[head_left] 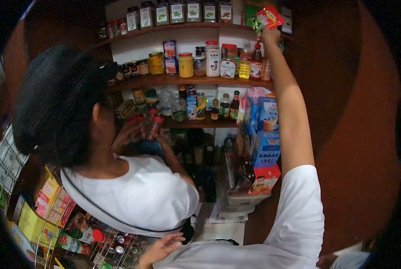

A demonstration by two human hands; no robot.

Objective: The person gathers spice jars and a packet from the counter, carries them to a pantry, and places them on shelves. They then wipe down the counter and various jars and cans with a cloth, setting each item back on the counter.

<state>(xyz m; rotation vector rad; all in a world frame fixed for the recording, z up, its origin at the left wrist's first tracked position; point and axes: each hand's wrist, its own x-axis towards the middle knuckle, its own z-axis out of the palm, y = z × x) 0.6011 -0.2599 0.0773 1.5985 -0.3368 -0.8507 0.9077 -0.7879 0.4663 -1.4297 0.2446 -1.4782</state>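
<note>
Pantry interior, seen from above and behind the wearer's shoulders. The right hand [270, 32] is raised at full arm's length to the top shelf [173, 28], its fingers closed around a red packet [269, 17] with yellow lettering; the packet sits at the right end of that shelf, just beside a row of labelled spice jars [178, 12]. The left hand [162, 249] hangs low at the bottom edge of the view, fingers loosely spread and holding nothing, close above a wire rack [119, 244] of bottles and cans.

A second person in a white T-shirt [137, 197], dark-haired and bent forward, occupies the left half of the view. That person's hand [127, 134] grips several small red-capped bottles [149, 123] at the level of the 3rd shelf down. The 2nd shelf carries a yellow-lidded jar [186, 65], sauce bottles [249, 62] and tins. Blue cartons [266, 145] are stacked at the right, beneath the raised arm. Coloured boxes [48, 201] fill the lower left corner.
</note>
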